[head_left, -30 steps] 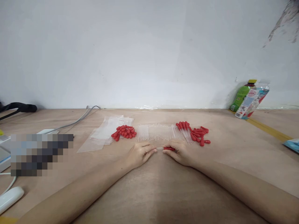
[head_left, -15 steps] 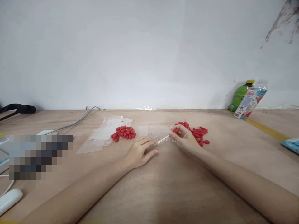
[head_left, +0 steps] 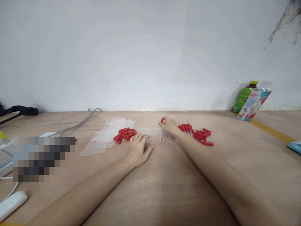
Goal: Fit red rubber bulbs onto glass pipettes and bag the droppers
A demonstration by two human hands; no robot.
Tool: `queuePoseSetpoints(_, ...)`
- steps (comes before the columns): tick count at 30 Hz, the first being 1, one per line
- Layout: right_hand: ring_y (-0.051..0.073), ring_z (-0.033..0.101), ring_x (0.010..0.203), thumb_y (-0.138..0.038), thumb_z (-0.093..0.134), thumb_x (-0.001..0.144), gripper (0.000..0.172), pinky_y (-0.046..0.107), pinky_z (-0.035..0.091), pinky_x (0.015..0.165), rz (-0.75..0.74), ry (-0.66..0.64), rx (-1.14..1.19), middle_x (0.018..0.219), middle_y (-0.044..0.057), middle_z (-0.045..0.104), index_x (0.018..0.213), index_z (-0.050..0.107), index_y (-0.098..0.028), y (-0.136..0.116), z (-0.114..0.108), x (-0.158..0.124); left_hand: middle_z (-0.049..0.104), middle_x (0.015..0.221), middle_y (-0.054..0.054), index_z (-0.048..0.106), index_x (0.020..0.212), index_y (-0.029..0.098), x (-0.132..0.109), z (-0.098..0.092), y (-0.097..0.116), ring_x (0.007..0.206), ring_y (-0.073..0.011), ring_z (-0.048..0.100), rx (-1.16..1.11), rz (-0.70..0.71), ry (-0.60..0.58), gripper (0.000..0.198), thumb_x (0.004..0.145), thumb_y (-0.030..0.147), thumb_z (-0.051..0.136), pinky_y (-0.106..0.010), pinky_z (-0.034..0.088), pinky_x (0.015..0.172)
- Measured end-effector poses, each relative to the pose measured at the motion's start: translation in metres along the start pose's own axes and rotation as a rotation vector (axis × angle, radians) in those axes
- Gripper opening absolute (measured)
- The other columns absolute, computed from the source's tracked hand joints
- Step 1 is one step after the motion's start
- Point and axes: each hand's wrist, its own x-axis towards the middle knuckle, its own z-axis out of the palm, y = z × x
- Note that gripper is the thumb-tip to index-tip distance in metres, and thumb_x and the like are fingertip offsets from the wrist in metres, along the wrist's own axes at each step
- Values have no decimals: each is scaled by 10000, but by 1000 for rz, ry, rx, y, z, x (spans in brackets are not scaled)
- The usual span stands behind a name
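On the pale wooden tabletop, head view: a row of clear glass dropper tubes lay at centre. The left hand lay flat and open, holding nothing, fingertips at the row's left end, just beside a pile of loose red rubber bulbs. The right hand pinched one red-bulbed clear dropper over the row's far edge. Clear plastic bags lay left of the pile.

Head view, forward-down over table
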Motion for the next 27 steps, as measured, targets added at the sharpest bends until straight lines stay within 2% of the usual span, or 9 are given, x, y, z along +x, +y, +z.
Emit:
queuePoseSetpoints(6, 227, 561, 848, -350, 488, 789, 278, 327, 372, 721, -11, 4, -115, 882, 90, 631, 999, 528, -173, -4, 11, 2, 564, 998, -82, 495, 1050, 157, 0, -1, 1, 965, -241, 463, 3, -12, -24, 319, 777, 318, 530, -395, 330, 826)
queuePoseSetpoints(9, 213, 567, 829, -351, 444, 815, 316, 310, 372, 705, -41, 46, -137, 859, 78, 635, 1067, 507, -173, 1, 2, -5, 560, 999, -77, 501, 1041, 158, -1, -1, 1, 963, -235, 459, 8, -7, -22, 305, 780, 314, 529, -388, 329, 822)
queuePoseSetpoints(12, 195, 571, 768, -314, 424, 822, 300, 291, 369, 676, -75, 93, -155, 769, 47, 635, 1072, 510, -173, 12, -20, -21, 557, 994, -72, 516, 1022, 169, -2, -2, 0, 958, -234, 456, 23, -8, -17, 280, 785, 316, 525, -387, 328, 816)
queuePoseSetpoints(14, 182, 569, 707, -312, 444, 805, 265, 280, 367, 646, -97, 108, -172, 708, 26, 628, 1008, 550, -180, 27, -39, -38, 556, 990, -67, 529, 1001, 182, -1, -2, -1, 949, -233, 456, 38, -6, -13, 253, 788, 320, 519, -387, 330, 803)
queuePoseSetpoints(16, 173, 561, 669, -317, 451, 789, 207, 270, 364, 610, -170, 166, -237, 690, 19, 624, 857, 603, -195, 46, -58, -56, 555, 983, -64, 545, 963, 193, 1, -2, -3, 937, -234, 458, 64, -9, -11, 219, 788, 321, 516, -383, 334, 783)
queuePoseSetpoints(19, 159, 546, 629, -307, 448, 779, 209, 269, 368, 597, -237, 195, -312, 681, 22, 623, 742, 620, -194, 80, -85, -78, 556, 961, -62, 560, 892, 197, 12, 0, -8, 924, -237, 462, 130, -45, 3, 159, 788, 305, 506, -379, 336, 760)
queuePoseSetpoints(23, 154, 528, 596, -346, 464, 768, 239, 271, 378, 573, -166, 244, -339, 688, 43, 615, 733, 638, -185, 116, -110, -88, 548, 931, -79, 577, 823, 190, 36, 9, -12, 921, -252, 460, 235, -114, -3, 145, 780, 298, 491, -389, 334, 762)
queuePoseSetpoints(27, 154, 522, 571, -357, 462, 762, 272, 283, 382, 566, -54, 273, -353, 730, 56, 615, 804, 667, -182, 138, -117, -82, 540, 909, -129, 608, 801, 148, 61, 21, -9, 939, -294, 436, 373, -205, -42, 243, 750, 359, 498, -409, 314, 793)
